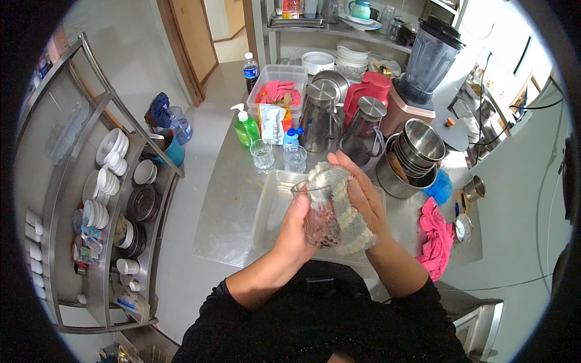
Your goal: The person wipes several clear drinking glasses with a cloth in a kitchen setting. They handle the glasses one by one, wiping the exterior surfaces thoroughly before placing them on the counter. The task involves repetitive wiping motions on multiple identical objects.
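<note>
My left hand [292, 227] is wrapped around a clear drinking glass [320, 222], tilted with its rim toward the upper left. A cream and grey cloth [352, 222] is bunched against the glass, part of it at the mouth. My right hand [368, 204] presses the cloth from the right side, fingers pointing up and left. Under both hands sits a shallow translucent plastic tray [268, 218] on the steel table [222, 218]. Two more clear glasses stand just beyond the tray, one glass [262, 154] left of the other glass [295, 159].
Behind are a green pump bottle [246, 127], a plastic bin [277, 75], steel-lidded pitchers [320, 118], a red jug [367, 93] and a blender [429, 63]. Stacked steel bowls [417, 143] and a pink cloth [435, 240] lie right. Left stands a dish rack [102, 181].
</note>
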Demonstrator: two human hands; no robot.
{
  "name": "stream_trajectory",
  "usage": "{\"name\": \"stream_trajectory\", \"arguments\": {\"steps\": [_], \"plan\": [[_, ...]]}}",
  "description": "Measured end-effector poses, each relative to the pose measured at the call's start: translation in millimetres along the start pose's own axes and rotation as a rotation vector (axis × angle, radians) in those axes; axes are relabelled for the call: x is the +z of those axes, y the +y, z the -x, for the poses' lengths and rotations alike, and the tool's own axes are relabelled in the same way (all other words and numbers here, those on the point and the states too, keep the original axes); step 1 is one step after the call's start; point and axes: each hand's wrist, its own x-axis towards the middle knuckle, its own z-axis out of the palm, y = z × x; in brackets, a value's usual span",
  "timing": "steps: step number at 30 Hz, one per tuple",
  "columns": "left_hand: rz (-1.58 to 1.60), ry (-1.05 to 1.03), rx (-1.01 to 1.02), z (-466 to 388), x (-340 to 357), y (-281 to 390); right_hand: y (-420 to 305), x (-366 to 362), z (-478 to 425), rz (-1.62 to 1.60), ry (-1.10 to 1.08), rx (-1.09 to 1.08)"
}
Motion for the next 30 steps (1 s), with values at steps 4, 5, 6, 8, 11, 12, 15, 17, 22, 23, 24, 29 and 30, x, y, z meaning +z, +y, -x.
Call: {"name": "stream_trajectory", "arguments": {"steps": [4,5,6,8,11,12,15,17,22,23,24,29,30], "plan": [[-0.014,0.193,0.022,-8,5,3,16,10,13,0.373,0.073,-0.229],[0.025,0.175,0.005,-10,5,5,16,14,16,0.538,0.082,-0.329],[0.063,0.158,-0.011,-12,5,9,16,16,19,0.588,0.044,-0.418],[0.152,0.136,-0.079,-12,11,15,19,20,22,0.648,0.085,-0.556],[0.078,0.208,-0.118,-10,11,10,20,11,14,0.636,0.062,-0.601],[0.079,0.178,-0.106,-12,6,6,15,6,11,0.597,0.039,-0.547],[-0.253,0.112,0.105,-10,4,4,12,2,8,0.273,0.104,-0.293],[-0.266,-0.006,0.325,-11,-3,-5,18,7,13,-0.188,0.197,0.068],[-0.661,-0.134,0.622,-12,-9,-9,27,13,17,-1.141,0.148,0.556],[-0.715,-0.162,0.674,-13,-12,-9,24,13,17,-1.152,0.155,0.579],[-0.889,-0.176,0.708,-13,-21,-6,22,14,18,-1.164,0.167,0.604],[-1.153,-0.255,0.917,-21,-21,7,31,5,18,-1.252,0.077,0.561],[-1.181,-0.233,0.89,-20,-17,11,33,2,16,-1.246,0.1,0.556]]}}
